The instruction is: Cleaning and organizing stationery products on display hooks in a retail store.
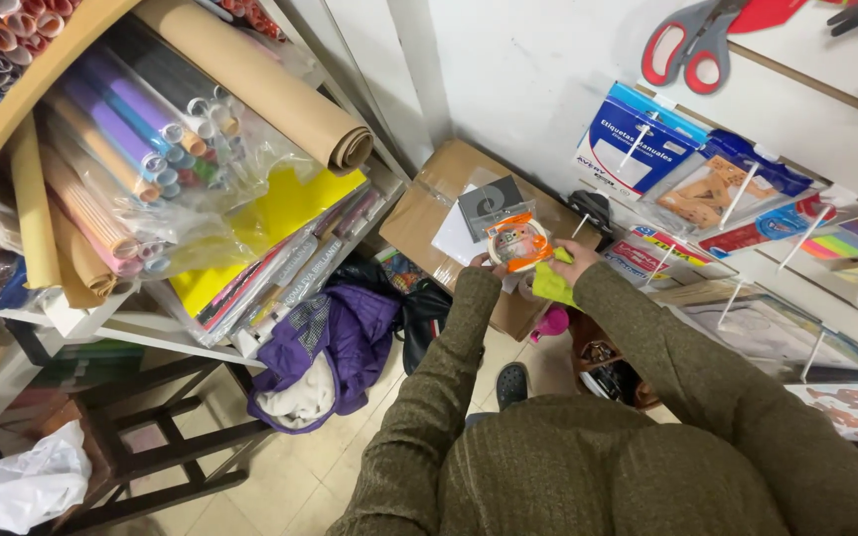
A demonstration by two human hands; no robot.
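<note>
We see both of our hands raised before a wall display of hanging goods, with a small round packet [518,241], orange-edged and wrapped in glossy clear film, held between them. Our left hand [482,266] closes its fingers on the packet's lower left edge; our right hand [576,260] pinches its right side while also pressing a soft yellow-green cloth [551,283] against the palm. We judge the work as midway: the packet is already in hand, lifted clear of the pegs and above the brown cardboard box [439,213] on the floor, yet it is set down nowhere. The sleeves are a coarse olive knit. To the right, flat plastic-bagged label packs [633,139] hang on white hooks below red-handled scissors [692,45]. To the left, shelves carry tight rolls of coloured paper in crinkled clear bags [136,134], a thick matte kraft roll [270,89] and glossy yellow sheets [280,213]; a purple jacket [335,342] lies crumpled below.
</note>
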